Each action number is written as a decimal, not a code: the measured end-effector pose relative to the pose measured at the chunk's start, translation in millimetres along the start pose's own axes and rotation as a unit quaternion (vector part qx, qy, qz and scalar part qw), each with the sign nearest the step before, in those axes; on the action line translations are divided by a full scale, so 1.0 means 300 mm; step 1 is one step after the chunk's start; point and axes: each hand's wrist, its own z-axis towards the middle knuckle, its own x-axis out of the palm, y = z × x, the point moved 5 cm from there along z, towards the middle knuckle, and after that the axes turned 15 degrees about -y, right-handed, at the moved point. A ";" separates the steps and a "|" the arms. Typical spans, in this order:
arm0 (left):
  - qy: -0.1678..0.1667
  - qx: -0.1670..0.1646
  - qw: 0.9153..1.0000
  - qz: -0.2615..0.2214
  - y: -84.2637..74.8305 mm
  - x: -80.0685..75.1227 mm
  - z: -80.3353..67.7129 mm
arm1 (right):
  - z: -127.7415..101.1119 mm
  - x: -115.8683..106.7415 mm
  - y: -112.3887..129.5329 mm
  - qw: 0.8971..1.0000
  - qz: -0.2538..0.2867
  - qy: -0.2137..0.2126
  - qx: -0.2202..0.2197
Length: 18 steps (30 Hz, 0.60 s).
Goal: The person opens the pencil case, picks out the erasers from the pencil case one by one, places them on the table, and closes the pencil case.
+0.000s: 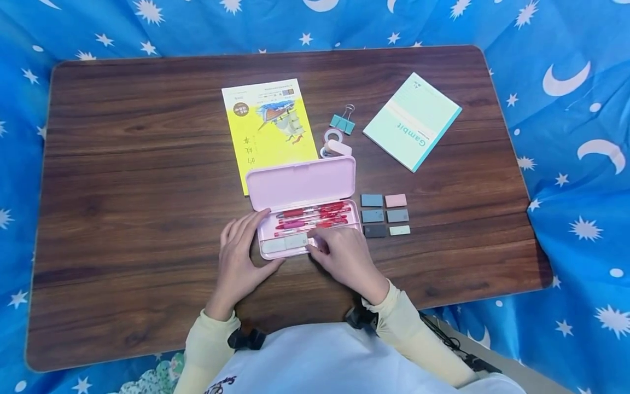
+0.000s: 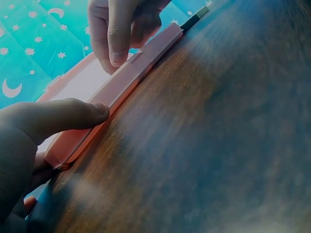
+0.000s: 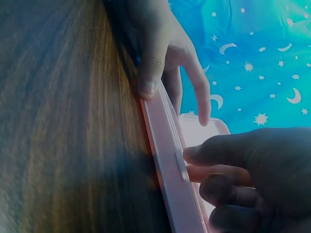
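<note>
Pencil case (image 1: 305,210) lying open on table (image 1: 123,180), lid up, red pens (image 1: 315,215) inside. Left hand (image 1: 241,257) held against left end of case, thumb on front wall, grip loose. Right hand (image 1: 344,257) placed at front edge, fingertips on white eraser (image 1: 295,241); grip on eraser cannot be told. Yellow book (image 1: 268,128) behind lid.
</note>
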 end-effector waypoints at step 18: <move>-0.006 0.004 1.000 -0.016 0.000 -0.004 0.000 | 0.022 -0.015 0.008 0.996 0.088 -0.010 -0.024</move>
